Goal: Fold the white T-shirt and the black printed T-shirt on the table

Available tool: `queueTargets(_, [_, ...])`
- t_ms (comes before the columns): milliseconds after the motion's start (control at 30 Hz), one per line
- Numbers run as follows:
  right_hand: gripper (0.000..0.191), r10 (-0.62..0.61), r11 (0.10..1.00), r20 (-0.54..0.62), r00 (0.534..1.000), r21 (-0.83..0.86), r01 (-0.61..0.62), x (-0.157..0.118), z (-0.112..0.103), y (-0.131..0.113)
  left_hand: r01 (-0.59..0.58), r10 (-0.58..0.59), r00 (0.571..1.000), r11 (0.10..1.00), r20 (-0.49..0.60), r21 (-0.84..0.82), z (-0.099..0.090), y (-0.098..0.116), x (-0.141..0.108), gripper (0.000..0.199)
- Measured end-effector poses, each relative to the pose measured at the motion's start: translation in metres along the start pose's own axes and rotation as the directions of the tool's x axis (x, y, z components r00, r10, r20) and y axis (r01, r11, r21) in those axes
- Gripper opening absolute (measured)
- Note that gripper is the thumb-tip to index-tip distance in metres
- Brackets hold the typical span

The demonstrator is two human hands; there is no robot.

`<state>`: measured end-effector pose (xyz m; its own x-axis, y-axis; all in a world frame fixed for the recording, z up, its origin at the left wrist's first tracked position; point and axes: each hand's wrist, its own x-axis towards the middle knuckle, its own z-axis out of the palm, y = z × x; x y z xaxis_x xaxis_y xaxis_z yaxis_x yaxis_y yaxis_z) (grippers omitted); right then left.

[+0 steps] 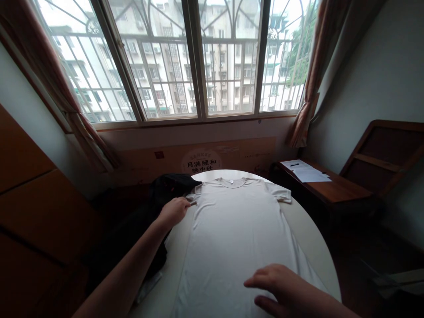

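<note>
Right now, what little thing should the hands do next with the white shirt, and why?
I'd probably have the left hand gently pull the sleeve beside it outward. That one looks bunched, while the other sleeve lies spread out on the table. The left hand is already right there.

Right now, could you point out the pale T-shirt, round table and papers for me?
Pale T-shirt [238, 223], head view: middle of its front.
Round table [309, 227], head view: bare top, right of the shirt.
Papers [311, 173], head view: the nearer sheet.
</note>
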<state>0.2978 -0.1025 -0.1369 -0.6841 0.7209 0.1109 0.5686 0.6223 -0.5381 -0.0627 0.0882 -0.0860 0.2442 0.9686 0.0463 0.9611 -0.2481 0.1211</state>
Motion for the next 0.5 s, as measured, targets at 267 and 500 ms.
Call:
queueTargets(267, [0.027, 0.022, 0.996, -0.11, 0.994, 0.088, -0.013, 0.073, 0.009, 0.001, 0.165, -0.166, 0.984, 0.986, 0.069, 0.011, 0.038, -0.026, 0.083, 0.016])
queueTargets(500, [0.026, 0.106, 0.952, -0.163, 0.981, 0.301, -0.053, 0.142, 0.014, 0.046, 0.211, -0.215, 0.976, 0.97, -0.028, -0.121, 0.067, -0.04, 0.094, 0.028])
